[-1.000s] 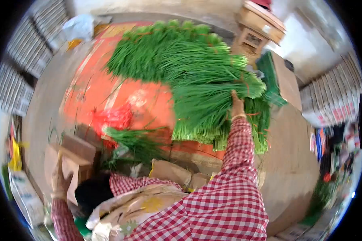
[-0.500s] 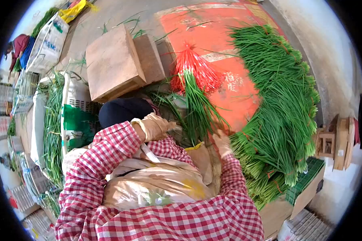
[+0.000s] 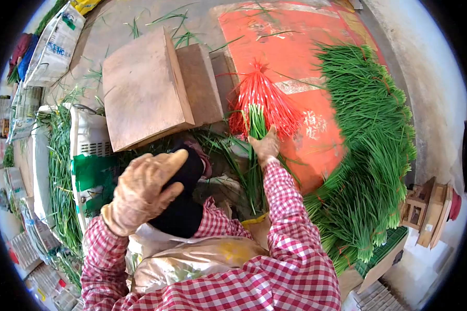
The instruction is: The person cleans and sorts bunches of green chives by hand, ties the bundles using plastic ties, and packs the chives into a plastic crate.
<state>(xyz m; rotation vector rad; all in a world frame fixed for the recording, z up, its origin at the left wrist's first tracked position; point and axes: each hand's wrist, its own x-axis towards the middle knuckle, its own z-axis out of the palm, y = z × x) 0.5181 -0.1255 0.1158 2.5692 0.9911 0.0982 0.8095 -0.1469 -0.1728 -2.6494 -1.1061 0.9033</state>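
Greens (image 3: 257,122), one slim bunch, sit under the right hand (image 3: 265,145), which is grasping them, thumb one side and fingers the other; can't tell how tightly. They lie over the red strips (image 3: 267,96), pale ends toward 12 o'clock, leaves trailing to 6. Left hand (image 3: 145,189) is up at 8 o'clock from the right one, released, nothing visible in it, wearing a wrinkled glove (image 3: 120,213).

IMO a hold like this goes best near the firmer pale stems, light pressure, ends kept level, since the leaves probably bruise easily. I'd also mind stray strips tangling in.

Texture-wise: strips look shiny and plasticky, fanning down from a gathered top. Sheet (image 3: 319,163) beneath is flat, orange-red, kinda scuffed. Pile (image 3: 368,176) at 3 o'clock is all long, thin overlapping blades. Box (image 3: 142,88) at 10 is brown and square-edged; crate (image 3: 91,136) at 9 is white and slotted.
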